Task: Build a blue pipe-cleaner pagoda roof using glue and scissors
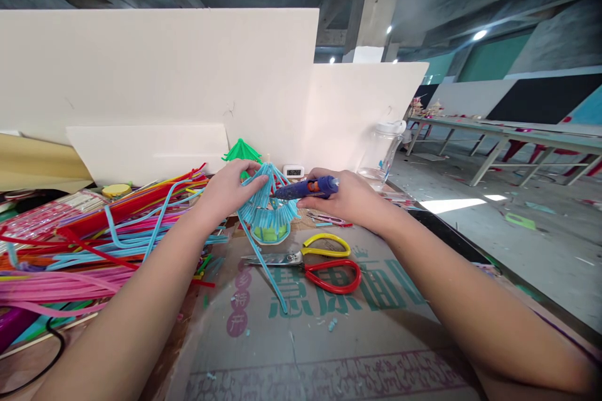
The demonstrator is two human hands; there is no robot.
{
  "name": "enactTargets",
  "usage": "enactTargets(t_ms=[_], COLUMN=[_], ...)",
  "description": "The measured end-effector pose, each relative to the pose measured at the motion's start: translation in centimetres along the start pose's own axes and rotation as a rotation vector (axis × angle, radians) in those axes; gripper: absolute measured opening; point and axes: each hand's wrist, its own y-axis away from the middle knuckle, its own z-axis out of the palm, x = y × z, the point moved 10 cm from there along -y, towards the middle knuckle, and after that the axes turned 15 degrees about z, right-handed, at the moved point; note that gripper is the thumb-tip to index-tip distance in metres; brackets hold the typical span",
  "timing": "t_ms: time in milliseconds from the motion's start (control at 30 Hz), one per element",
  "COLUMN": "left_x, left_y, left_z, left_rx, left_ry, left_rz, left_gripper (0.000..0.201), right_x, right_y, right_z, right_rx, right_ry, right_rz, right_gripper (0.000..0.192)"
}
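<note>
A small model (262, 200) is set at the far middle of the table, on the far part of a printed cardboard sheet (357, 341). It is shaped like a cone-roofed hut: light blue fuzzy stems are laid side by side and run down from a narrow peak, flaring into a ragged, uneven lower edge. Gaps are left on the right side of the roof, where thin reddish strips can be seen. Below the roof, a pale green rounded base (270, 233) with a light blue rim is shown. One long blue stem (269, 272) is stretched from the model's left side toward the near side, across the scissors (305, 259).

The upper left of the roof is pinched between the thumb and fingers of the left hand (235, 193), with little gap left between them. A dark blue glue gun (308, 188) is gripped in the right hand (348, 197), its fingers partly hidden; its nozzle is pointed left at the roof, though whether the two are touching cannot be told.

Bundles of coloured stems (94, 263) are heaped on the left. Behind the model, a green umbrella-shaped piece (241, 150) and a small clock (293, 171) are placed, with a clear jug (380, 153) farther right.
</note>
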Motion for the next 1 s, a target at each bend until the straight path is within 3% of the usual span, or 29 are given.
enactTargets(t_ms=[1000], left_x=[0.1], left_y=[0.0], left_z=[0.1], left_rx=[-0.009], left_ry=[0.006], left_rz=[0.003], left_gripper=[0.044], right_x=[1.7], right_y=[-0.8], right_z=[-0.2], right_rx=[0.069], right_ry=[-0.089], right_rz=[0.076], right_gripper=[0.035])
